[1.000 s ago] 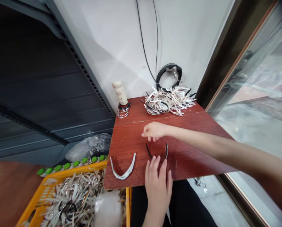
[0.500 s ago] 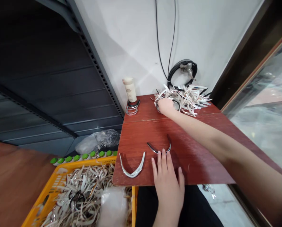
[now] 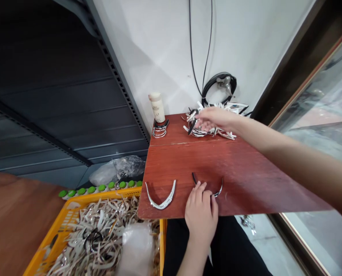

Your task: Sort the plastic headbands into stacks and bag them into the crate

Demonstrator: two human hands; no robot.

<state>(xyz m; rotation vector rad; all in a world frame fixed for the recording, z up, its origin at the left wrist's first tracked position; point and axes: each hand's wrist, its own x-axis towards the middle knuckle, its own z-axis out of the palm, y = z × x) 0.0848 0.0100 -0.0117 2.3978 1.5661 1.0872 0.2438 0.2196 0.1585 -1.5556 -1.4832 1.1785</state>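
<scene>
My left hand (image 3: 201, 209) rests at the near edge of the red-brown table (image 3: 245, 168), its curled fingers on a dark curved headband (image 3: 219, 188) that lies flat there. A white curved headband (image 3: 161, 198) lies just left of it, untouched. My right hand (image 3: 215, 119) hovers over the heap of white strips and headbands (image 3: 216, 126) at the table's far end, fingers pinched on a dark curved piece (image 3: 192, 123) lifted from the heap.
A cream bottle (image 3: 157, 108) stands on a stack of metal rings at the far left corner. A black cable coil (image 3: 219, 83) hangs on the white wall. An orange crate (image 3: 73, 214) of white strips sits lower left, beside green caps. A glass pane runs along the right.
My right hand has risen out of the heap with a dark piece pinched in it. My left hand has slid the dark headband a little rightward and nearer, its fingers curling.
</scene>
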